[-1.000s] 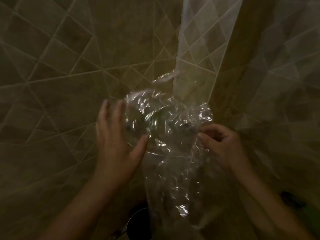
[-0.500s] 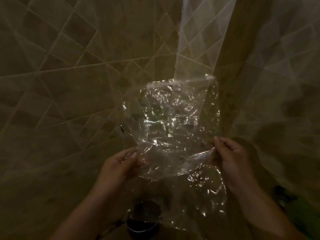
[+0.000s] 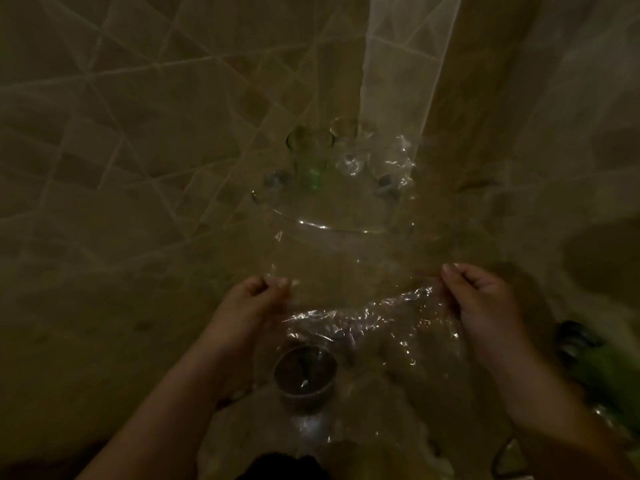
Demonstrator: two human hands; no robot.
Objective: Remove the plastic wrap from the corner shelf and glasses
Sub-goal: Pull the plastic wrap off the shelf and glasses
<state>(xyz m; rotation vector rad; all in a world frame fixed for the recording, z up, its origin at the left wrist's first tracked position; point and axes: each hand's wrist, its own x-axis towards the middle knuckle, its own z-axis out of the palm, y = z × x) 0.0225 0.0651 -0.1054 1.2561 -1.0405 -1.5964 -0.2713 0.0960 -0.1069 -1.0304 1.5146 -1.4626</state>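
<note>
A clear glass corner shelf (image 3: 325, 226) sits in the tiled corner, its curved front edge catching light. On it stand a green-tinted glass (image 3: 308, 157) and a clear glass (image 3: 349, 147), now uncovered. A crinkled sheet of plastic wrap (image 3: 367, 320) is stretched between my hands below the shelf. My left hand (image 3: 256, 303) pinches its left edge. My right hand (image 3: 481, 299) pinches its right edge. A bit of wrap still glints by the shelf's right side (image 3: 398, 161).
Diamond-patterned beige tiled walls (image 3: 138, 168) meet in the corner. A dark round cup (image 3: 304, 372) stands lower down, seen through the wrap. A green object (image 3: 599, 368) lies at the far right. The light is dim.
Both hands have pulled the plastic wrap down and off the shelf. The glasses, covered a second ago, now stand bare.
</note>
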